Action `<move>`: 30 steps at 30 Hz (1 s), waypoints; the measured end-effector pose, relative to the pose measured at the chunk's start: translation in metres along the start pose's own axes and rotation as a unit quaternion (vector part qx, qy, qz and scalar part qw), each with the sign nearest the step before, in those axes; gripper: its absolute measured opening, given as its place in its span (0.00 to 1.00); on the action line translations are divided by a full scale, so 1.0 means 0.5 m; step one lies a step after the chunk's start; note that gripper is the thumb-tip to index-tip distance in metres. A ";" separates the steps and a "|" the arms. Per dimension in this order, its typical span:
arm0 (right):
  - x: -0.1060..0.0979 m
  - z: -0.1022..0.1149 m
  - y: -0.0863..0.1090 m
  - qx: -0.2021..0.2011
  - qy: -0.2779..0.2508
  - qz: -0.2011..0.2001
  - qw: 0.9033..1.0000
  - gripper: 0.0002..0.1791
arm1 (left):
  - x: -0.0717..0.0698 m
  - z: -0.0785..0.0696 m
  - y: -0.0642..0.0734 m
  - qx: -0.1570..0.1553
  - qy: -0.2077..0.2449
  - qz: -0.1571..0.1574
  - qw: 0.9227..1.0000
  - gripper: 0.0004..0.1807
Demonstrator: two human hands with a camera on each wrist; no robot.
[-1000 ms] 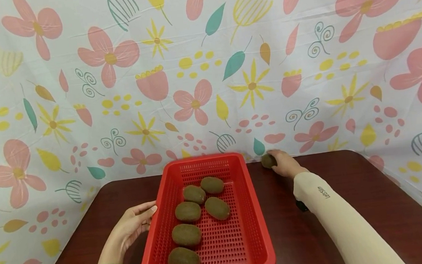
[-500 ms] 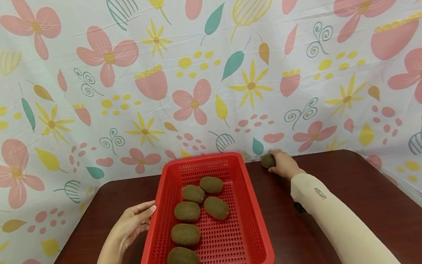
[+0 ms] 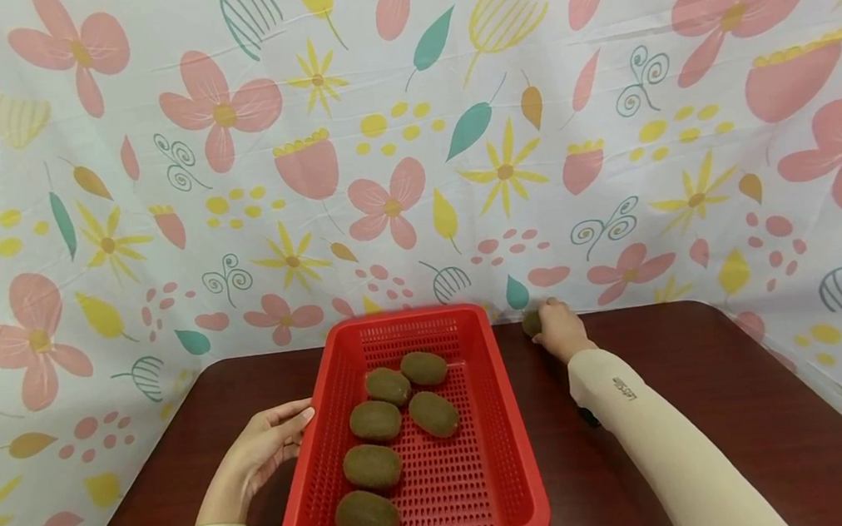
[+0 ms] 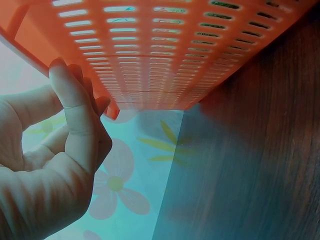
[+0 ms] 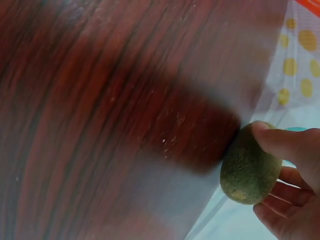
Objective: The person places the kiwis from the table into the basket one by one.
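Note:
A red plastic basket (image 3: 516, 455) stands on the table with several brown kiwis (image 3: 372, 467) lying inside, mostly along its left side. My left hand (image 3: 257, 453) is at the basket's left rim, thumb and fingertips pinching it; the left wrist view has these bent fingers (image 4: 75, 110) against the rim, beside the slotted wall. Beyond the basket's right side, at the far table edge, my right hand (image 3: 562, 330) grips a single kiwi (image 5: 250, 167). The right wrist view has the thumb on top of that kiwi and the other fingers behind and under it.
The dark reddish wooden table (image 3: 655, 443) extends on both sides of the basket. A white flowered cloth (image 3: 409, 130) hangs right behind the table's far edge and continues down the left and right sides.
My right hand and forearm have shifted slightly left around the kiwi, which stays near the far edge and is now more covered. The left hand and basket keep their place.

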State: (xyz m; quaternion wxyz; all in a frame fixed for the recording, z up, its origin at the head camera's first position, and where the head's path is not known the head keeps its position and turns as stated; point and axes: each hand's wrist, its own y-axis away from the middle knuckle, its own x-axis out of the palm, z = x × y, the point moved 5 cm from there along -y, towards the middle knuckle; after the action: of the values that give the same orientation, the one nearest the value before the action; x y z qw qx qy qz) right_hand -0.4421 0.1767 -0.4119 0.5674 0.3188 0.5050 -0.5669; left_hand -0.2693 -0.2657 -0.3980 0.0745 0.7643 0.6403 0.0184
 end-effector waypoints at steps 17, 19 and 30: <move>-0.021 -0.010 0.007 0.011 -0.015 0.023 1.000 0.13 | 0.001 -0.003 0.001 0.001 -0.004 0.004 1.000 0.32; -0.025 -0.012 0.009 0.011 -0.025 0.022 0.999 0.14 | 0.002 -0.004 0.001 0.001 -0.006 0.005 1.000 0.32; -0.070 -0.015 0.035 -0.005 -0.147 -0.013 0.989 0.13 | 0.002 -0.004 0.003 0.003 -0.005 0.004 1.000 0.31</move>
State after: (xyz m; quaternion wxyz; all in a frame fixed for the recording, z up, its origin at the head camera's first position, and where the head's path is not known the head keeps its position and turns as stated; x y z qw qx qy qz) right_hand -0.4214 0.1977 -0.3848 0.6297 0.2229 0.4226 -0.6125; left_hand -0.2681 -0.2645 -0.3957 0.0758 0.7674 0.6366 0.0129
